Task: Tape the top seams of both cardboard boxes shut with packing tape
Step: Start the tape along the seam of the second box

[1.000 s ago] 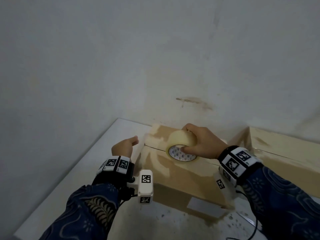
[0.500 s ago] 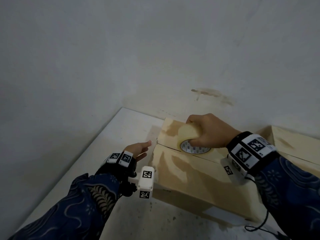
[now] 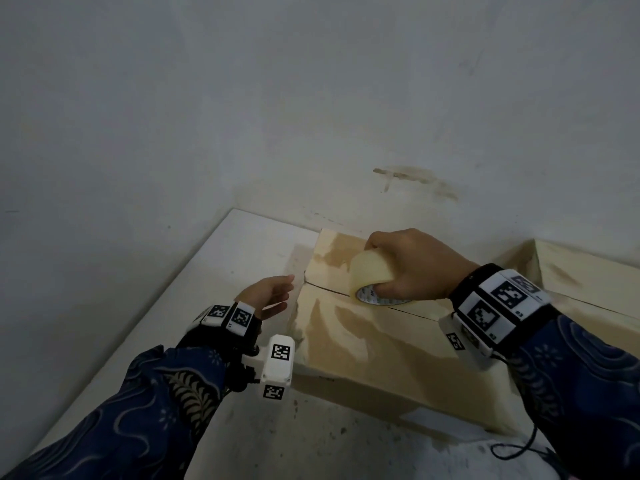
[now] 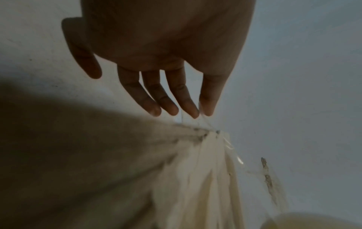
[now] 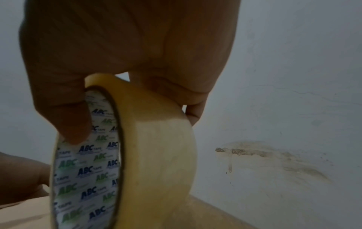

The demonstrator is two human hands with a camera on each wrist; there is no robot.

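A patterned dark-blue sleeve point(image 3: 145, 403) is seen at lower left, with a marker-tagged band point(image 3: 228, 315) worn at the wrist. The left hand point(image 3: 268, 296) is held just beside the left end of the near cardboard box point(image 3: 374, 355); its fingers point(image 4: 170, 96) are extended and relaxed, nothing is grasped. In the left wrist view, thin clear strands are seen between the fingertips and the box corner; whether tape is touched cannot be told. The box is set on a white table point(image 3: 221, 271), against a grey wall point(image 3: 311, 98). Its top seam point(image 3: 325, 289) is seen as a dark line running rightward from the left end, passing under the tape roll.

The roll of packing tape point(image 3: 372, 278) is stood on edge on the box top, on the seam. It is grasped by the right hand point(image 3: 415, 268): the thumb point(image 5: 72, 120) is hooked inside the printed core, the other fingers are curled over the outer face. A yellowish stain point(image 3: 415, 180) is noted on the wall above. A second cardboard box point(image 3: 588, 282) is placed at far right, behind the right wrist band point(image 3: 498, 306), partly hidden.
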